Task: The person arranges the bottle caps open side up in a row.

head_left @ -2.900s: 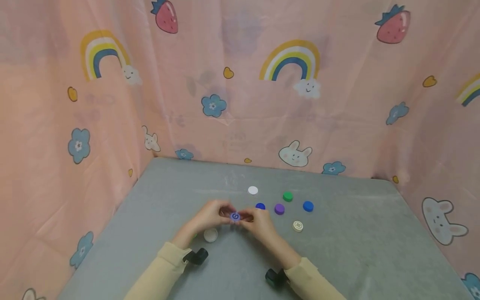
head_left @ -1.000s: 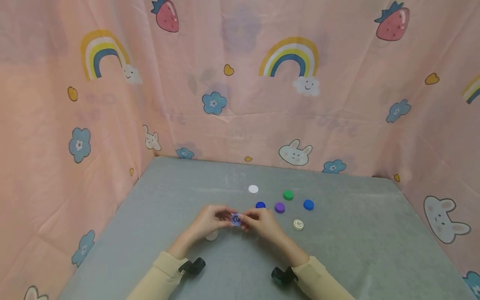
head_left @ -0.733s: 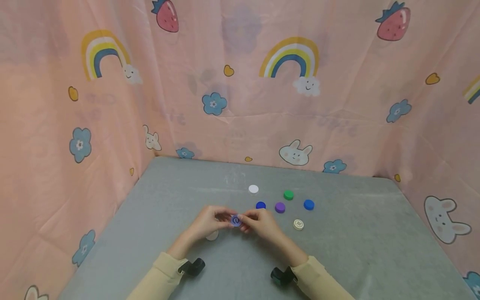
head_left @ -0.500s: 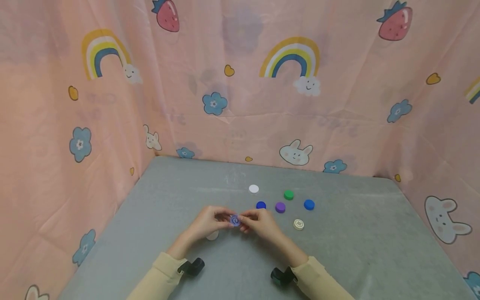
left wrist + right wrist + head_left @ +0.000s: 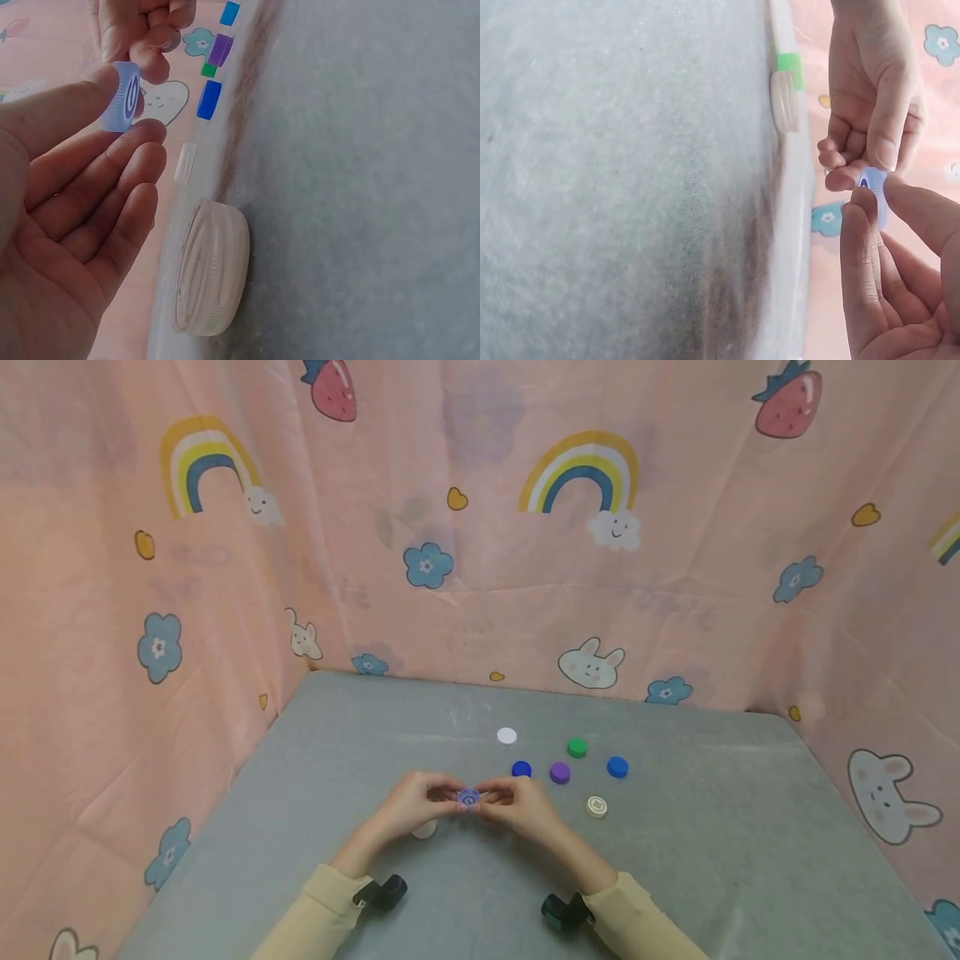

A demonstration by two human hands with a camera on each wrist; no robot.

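Note:
Low over the table's middle, both hands hold one small light-purple bottle cap (image 5: pixel 468 800) with a dark spiral-like mark on its top. My left hand (image 5: pixel 412 803) pinches its left side; in the left wrist view the thumb lies on the ridged side of the cap (image 5: pixel 120 101), the other fingers spread below. Opposite, my right hand (image 5: pixel 521 806) pinches it between thumb and index finger, as the right wrist view shows at the cap (image 5: pixel 876 202). Below the left hand, a larger whitish lid (image 5: pixel 216 268) rests on the table, partly hidden in the head view.
Beyond the hands lie a white cap (image 5: pixel 507 737), a dark blue cap (image 5: pixel 521 769), a purple cap (image 5: pixel 560 772), a green cap (image 5: pixel 577 747), a blue cap (image 5: pixel 617 767) and a cream patterned cap (image 5: pixel 596 807). Another green piece (image 5: pixel 790 69) shows behind the whitish lid. A pink curtain (image 5: pixel 480 610) surrounds the table.
The cap has turned between the fingers, its mark now at another angle. My right fingertips have shifted from over its face to its side. Both hands sit slightly nearer me than at first.

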